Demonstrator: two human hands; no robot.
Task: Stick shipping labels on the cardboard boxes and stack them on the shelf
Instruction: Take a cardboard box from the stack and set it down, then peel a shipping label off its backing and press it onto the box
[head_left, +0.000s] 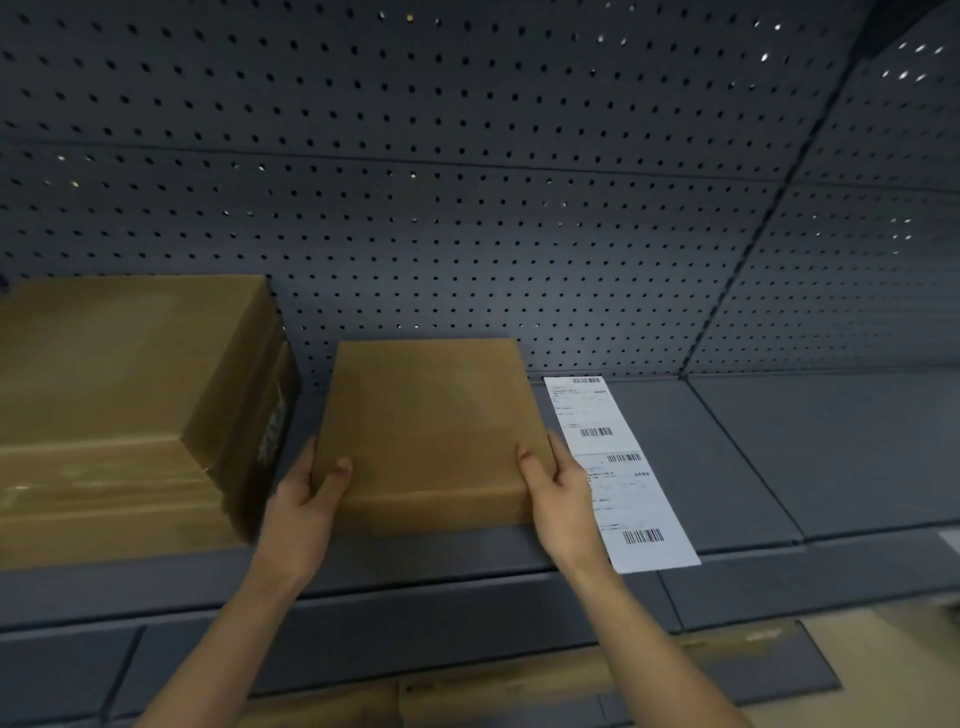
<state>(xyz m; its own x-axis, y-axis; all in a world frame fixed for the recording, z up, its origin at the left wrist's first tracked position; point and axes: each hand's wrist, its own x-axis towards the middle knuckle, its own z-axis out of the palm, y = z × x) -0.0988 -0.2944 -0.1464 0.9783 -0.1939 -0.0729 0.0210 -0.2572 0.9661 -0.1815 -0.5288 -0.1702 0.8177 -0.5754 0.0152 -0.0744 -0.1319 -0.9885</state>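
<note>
Both hands are on the flat cardboard box (428, 431), which sits on the grey shelf (753, 457) close to its front edge, its far end reaching toward the perforated back panel (467, 208). The left hand (306, 499) grips the box's near left corner, thumb laid over the top face and fingers wrapped down the left side. The right hand (558, 488) holds the near right corner the same way, thumb on top, fingers along the right side. So the box lies squarely between the two hands, with both forearms reaching in from below the shelf's front edge. Just beside the right hand, on the shelf to the right of the box, lies a long white strip of shipping labels (618, 467) with barcodes, running from the back panel out to the front edge; the hand's fingers overlap its left margin. Toward the shelf's left end stands a taller stack of cardboard boxes (119, 405), near the held box but apart from it.
</note>
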